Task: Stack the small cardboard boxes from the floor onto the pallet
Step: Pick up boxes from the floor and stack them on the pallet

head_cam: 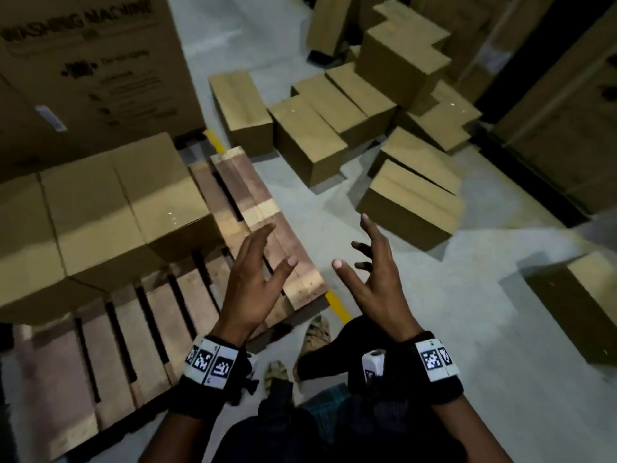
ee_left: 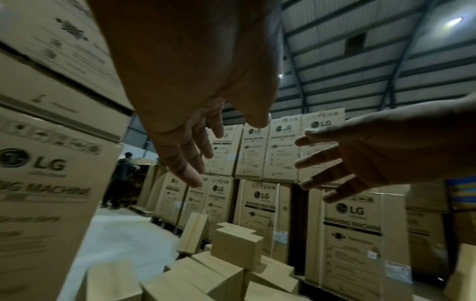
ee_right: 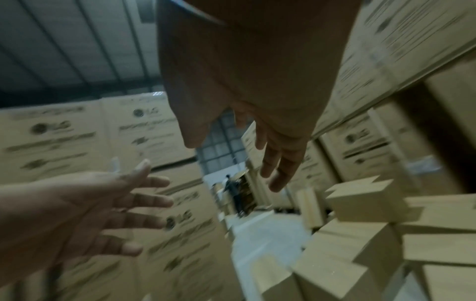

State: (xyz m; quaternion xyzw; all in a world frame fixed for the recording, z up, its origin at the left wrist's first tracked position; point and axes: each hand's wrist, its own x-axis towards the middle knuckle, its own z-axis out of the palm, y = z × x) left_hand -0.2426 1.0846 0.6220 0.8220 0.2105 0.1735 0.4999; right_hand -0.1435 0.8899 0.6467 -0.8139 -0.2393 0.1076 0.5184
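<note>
Your left hand (head_cam: 257, 272) and right hand (head_cam: 374, 275) hang empty, fingers spread, palms facing. Below left, the pallet (head_cam: 133, 329) carries closed small boxes (head_cam: 110, 208); more closed boxes (head_cam: 410, 202) lie scattered on the floor (head_cam: 434, 312) ahead. Beyond, tall cartons (ee_left: 350, 240) read "LG WASHING MACHINE".
</note>
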